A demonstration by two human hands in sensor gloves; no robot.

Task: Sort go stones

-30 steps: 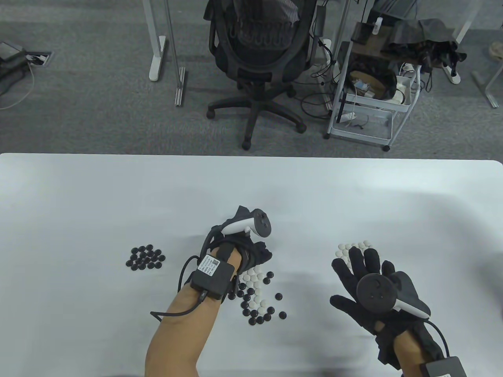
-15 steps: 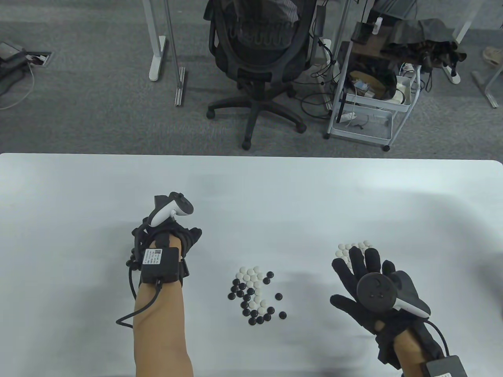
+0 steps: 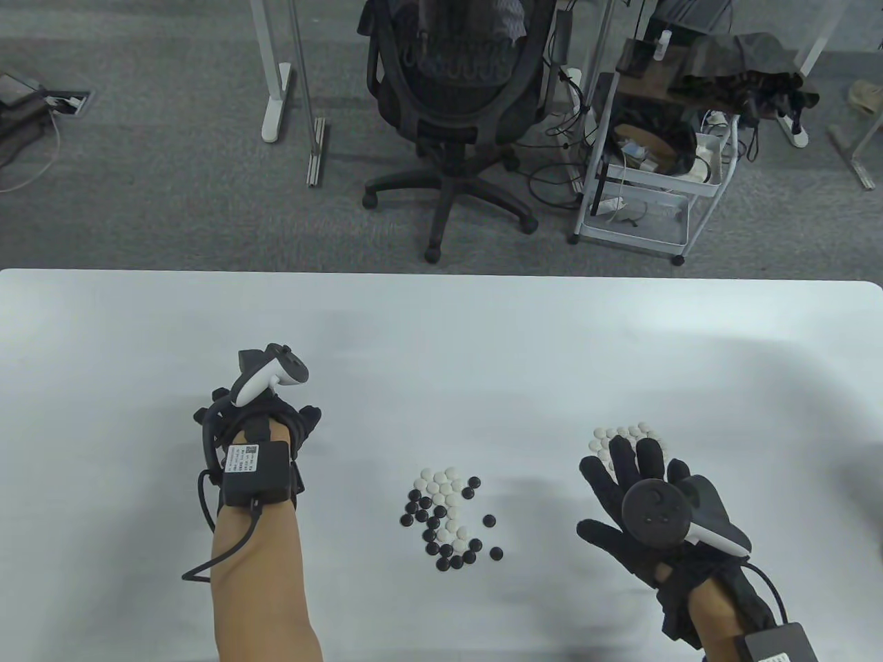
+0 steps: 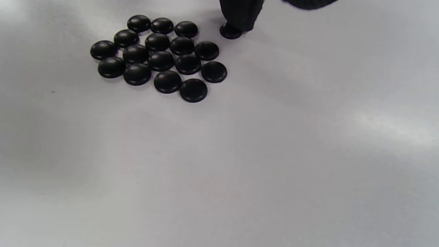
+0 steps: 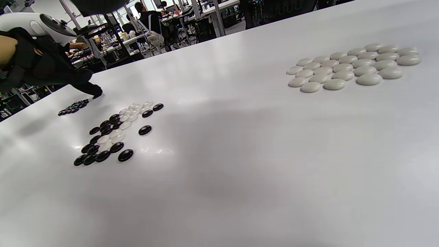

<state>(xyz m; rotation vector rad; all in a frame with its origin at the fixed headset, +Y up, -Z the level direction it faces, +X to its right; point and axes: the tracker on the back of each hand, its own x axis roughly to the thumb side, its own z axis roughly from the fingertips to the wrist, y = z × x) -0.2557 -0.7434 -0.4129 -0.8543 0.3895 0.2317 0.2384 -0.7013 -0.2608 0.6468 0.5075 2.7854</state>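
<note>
I have moved my left hand (image 3: 259, 431) from the mixed pile (image 3: 450, 510) to the black pile (image 4: 159, 55), fingertip pressing one black stone (image 4: 230, 31) down beside it; right hand (image 3: 638, 496) rests flat, fingers straight.

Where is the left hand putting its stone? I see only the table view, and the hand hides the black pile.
Observer: In the left wrist view, one of the left hand's fingers touches a single black stone beside the black pile, apart from it.
Operator: How many in that pile?
Observer: Sixteen, flat, none stacked.
Operator: And the white pile by the right hand?
Observer: The right wrist view shows the white pile whole, one flat layer.
</note>
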